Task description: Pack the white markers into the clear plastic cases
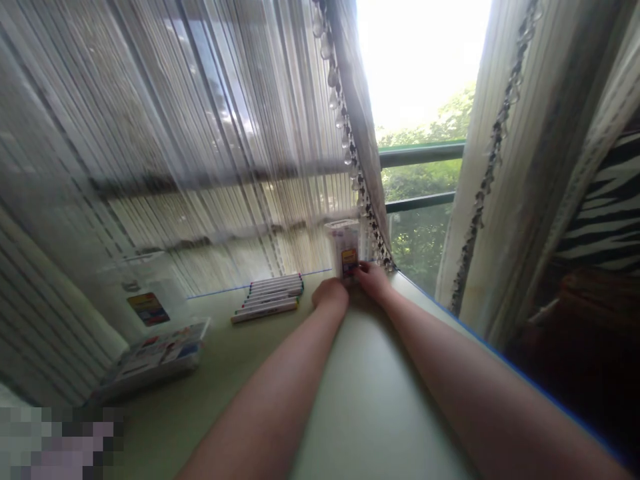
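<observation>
At the far corner of the table stands a clear plastic case [336,241] with a yellow, red and dark label, open at its top. My left hand [330,293] is curled against its lower left side, the fingertips hidden. From the right, my right hand [374,280] grips the case low down near the label, thumb and fingers closed. Left of my left hand, a row of white markers [270,297] with coloured ends lies side by side on the table. Whether anything is inside the case I cannot make out.
On the left of the table [380,400] lies a flat clear box [163,350] with printed contents, and behind it stands a clear container [145,287] with a similar label. String curtains [240,133] hang along the far edge. A railing [423,155] shows outside the window.
</observation>
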### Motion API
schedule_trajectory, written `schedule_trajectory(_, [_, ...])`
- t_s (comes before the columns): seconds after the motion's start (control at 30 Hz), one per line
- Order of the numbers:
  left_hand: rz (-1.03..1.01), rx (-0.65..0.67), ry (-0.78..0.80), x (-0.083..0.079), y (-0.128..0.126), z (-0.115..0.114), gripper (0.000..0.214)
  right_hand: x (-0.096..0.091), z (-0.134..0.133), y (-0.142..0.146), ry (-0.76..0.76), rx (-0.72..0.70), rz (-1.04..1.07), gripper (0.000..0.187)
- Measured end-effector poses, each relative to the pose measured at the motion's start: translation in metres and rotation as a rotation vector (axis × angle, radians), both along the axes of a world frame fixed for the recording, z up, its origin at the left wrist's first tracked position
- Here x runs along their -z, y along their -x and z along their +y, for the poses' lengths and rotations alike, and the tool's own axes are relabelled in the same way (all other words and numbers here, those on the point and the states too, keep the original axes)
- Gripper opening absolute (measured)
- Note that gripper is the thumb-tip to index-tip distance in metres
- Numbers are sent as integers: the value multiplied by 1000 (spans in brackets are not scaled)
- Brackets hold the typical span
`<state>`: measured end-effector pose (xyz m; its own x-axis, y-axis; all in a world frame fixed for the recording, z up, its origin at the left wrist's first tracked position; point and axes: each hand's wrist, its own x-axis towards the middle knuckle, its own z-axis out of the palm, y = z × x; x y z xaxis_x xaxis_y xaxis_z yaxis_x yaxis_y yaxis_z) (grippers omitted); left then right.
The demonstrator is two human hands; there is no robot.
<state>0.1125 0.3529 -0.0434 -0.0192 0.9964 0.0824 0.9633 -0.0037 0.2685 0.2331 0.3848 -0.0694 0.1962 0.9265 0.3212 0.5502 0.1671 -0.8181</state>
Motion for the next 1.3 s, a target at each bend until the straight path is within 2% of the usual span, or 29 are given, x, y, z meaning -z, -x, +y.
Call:
schedule_trajectory(0.13, [71, 11, -113, 7, -10, 16, 39, -1, 3, -4, -8, 109, -25, 30])
schedule_trajectory(0.37, [43, 113, -100, 10, 0, 25, 47, 2, 10, -4, -3, 150, -66, 28])
schedule_trajectory(0.67, [41, 138, -85, 9, 7, 28, 45, 1, 8, -3, -18, 155, -127, 29])
schedule_trajectory(0.73, [50, 108, -113, 11, 10, 29, 40, 2, 10, -4, -21, 166, -157, 29])
schedule_trajectory(0.87, [-1, -32, -181, 13, 14, 31, 35, 3, 15, -6, -7, 190, -236, 28])
schedule_trajectory(1.3, [-61, -15, -163, 17, 11, 41, 38, 0, 16, -7, -18, 119, -326, 28])
